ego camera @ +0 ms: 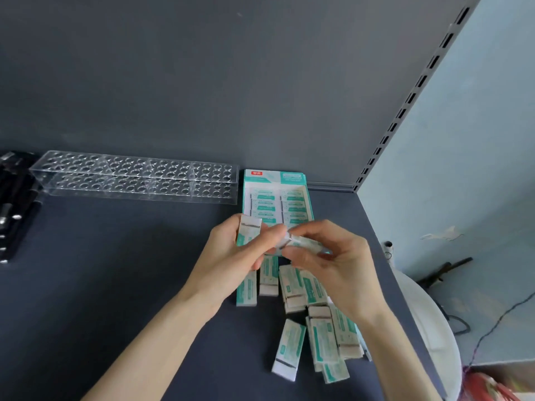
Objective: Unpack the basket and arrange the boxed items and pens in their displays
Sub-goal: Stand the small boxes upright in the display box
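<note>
Presently, over the right end of the dark grey counter (115,285), I see the left hand (228,256) curled round a small white-and-teal cardboard box (249,230) held upright. The right hand (338,264) pinches a second small box (307,243) between thumb and fingertips, just in front of the open teal display carton (276,176) at the back edge. Loose matching boxes (289,348) lie scattered toward the front right corner; a clear acrylic pen rack (136,180) lines the back edge, black pens (14,204) the left edge.

both forearms reach forward, left hand (231,250) and right hand (327,256) meeting, fingers curled in pinching grips.
</note>
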`<action>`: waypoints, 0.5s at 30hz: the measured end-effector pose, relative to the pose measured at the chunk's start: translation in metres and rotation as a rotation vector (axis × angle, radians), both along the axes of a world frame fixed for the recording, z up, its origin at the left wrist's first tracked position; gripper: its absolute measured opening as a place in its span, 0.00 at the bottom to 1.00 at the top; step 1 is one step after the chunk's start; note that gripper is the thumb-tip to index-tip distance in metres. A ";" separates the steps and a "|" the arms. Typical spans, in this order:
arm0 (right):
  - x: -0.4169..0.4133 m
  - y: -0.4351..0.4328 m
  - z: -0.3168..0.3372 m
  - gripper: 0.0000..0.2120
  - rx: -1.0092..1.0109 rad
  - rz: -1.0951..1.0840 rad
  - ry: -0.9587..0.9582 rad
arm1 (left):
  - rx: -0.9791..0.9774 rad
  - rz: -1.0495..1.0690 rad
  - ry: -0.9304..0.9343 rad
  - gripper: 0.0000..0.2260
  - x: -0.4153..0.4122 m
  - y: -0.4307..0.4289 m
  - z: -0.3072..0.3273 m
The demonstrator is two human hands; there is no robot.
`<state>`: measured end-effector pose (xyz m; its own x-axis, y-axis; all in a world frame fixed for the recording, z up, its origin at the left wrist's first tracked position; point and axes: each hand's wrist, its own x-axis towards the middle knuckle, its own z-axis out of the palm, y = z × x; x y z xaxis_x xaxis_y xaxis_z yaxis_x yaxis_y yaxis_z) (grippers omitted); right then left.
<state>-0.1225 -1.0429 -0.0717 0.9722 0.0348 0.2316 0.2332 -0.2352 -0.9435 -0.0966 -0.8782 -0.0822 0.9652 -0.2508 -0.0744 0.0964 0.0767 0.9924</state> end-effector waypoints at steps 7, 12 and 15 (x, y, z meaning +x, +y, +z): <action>0.020 -0.002 -0.005 0.10 0.068 0.018 0.088 | 0.063 0.097 -0.074 0.11 0.013 0.019 -0.002; 0.031 -0.011 -0.006 0.12 0.036 0.038 0.131 | 0.137 0.104 -0.089 0.11 0.017 0.019 -0.007; 0.037 -0.009 -0.007 0.13 -0.083 -0.019 0.101 | 0.188 0.170 -0.127 0.09 0.017 0.017 -0.013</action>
